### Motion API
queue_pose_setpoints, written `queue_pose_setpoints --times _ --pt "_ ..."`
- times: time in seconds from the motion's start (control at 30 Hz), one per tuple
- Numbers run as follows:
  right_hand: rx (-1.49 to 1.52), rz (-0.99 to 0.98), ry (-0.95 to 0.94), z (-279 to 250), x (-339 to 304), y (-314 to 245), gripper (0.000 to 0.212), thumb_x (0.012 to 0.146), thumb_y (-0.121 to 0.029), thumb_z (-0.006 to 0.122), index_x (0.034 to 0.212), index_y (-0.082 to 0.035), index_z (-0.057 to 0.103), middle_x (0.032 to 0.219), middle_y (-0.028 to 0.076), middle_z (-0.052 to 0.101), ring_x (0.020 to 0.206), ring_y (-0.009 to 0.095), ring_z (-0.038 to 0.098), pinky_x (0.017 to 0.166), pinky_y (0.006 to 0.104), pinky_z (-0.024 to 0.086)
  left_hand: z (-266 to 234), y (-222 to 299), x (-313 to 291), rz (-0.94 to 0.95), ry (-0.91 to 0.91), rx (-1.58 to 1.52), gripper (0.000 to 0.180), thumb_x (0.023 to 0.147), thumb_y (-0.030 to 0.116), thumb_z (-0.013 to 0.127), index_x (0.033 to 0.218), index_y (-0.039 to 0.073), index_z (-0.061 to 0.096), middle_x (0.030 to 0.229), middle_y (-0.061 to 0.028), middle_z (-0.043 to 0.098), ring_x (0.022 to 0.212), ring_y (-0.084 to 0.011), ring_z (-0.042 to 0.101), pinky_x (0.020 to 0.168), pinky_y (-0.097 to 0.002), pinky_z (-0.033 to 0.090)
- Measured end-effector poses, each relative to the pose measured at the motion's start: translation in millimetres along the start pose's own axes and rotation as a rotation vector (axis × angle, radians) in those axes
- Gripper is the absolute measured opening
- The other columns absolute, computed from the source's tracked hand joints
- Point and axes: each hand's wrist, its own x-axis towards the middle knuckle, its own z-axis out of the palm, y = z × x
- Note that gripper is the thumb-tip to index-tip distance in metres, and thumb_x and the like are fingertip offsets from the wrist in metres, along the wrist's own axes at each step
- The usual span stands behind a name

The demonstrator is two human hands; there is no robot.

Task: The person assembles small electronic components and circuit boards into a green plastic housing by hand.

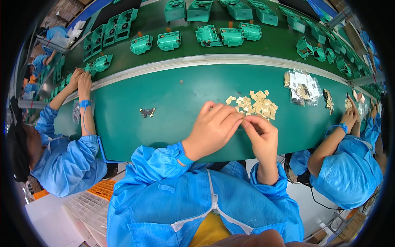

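Small tan piece (242, 118), centre frame: pinched between left hand (214, 128) and right hand (261, 133) fingertips, near the pile (255, 105) for easy restocking.

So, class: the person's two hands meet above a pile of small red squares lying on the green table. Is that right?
Not quite. In the head view the left hand and right hand do meet by the pile of small squares on the green table, but the squares are pale tan, not red.
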Motion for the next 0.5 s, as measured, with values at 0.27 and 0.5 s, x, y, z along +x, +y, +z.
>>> queue_pose_setpoints --times 0.27,0.5 --pt "-0.568 -0.410 0.032 -0.6 3.2 -4.3 0.010 0.084 0.005 0.068 0.093 0.003 0.069 0.086 0.015 0.068 0.075 0.029 0.067 0.066 0.0340 0.053 -0.4 -5.7 3.3 0.044 -0.100 -0.030 0.021 0.079 0.007 0.075 0.098 0.007 0.069 0.095 -0.0037 0.066 0.087 -0.0220 0.063 0.080 -0.0396 0.043" --pt "-0.571 -0.386 -0.002 -6.4 4.3 -2.8 0.009 0.084 0.005 0.068 0.093 0.002 0.069 0.085 0.015 0.068 0.074 0.029 0.066 0.065 0.0344 0.052 3.4 -8.2 3.7 0.017 -0.124 -0.106 0.017 0.079 0.007 0.074 0.094 0.007 0.068 0.092 -0.0040 0.067 0.084 -0.0224 0.063 0.078 -0.0393 0.044"
